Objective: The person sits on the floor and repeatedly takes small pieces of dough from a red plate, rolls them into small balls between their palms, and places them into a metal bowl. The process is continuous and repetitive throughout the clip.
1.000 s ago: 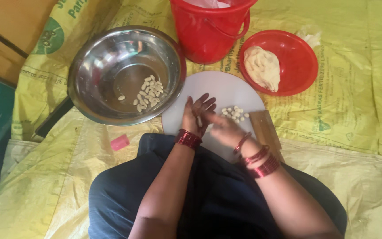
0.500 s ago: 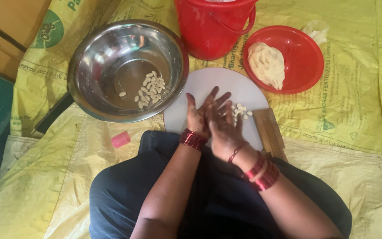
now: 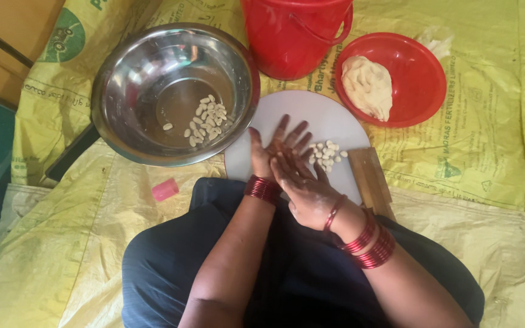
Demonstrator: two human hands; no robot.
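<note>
My left hand (image 3: 273, 147) lies flat with straight, spread fingers over the near part of a round white board (image 3: 311, 112). My right hand (image 3: 304, 185) rests across its palm, fingers flat. Anything between the two palms is hidden. A small heap of pale dough pieces (image 3: 326, 153) sits on the board just right of my fingers. More such pieces (image 3: 208, 118) lie in a large steel bowl (image 3: 123, 103) to the left. Both wrists carry red bangles.
A red plate (image 3: 417, 73) at the back right bears a lump of dough (image 3: 367, 85). A red bucket (image 3: 296, 36) stands behind the board. A wooden block (image 3: 375, 179) lies at the board's right edge, and a small pink object (image 3: 165, 189) lies on the yellow sheet (image 3: 487, 121).
My right hand left the heap of pieces and came onto my left palm. Both hands then slid a little forward over the board, the left fingers stretching out.
</note>
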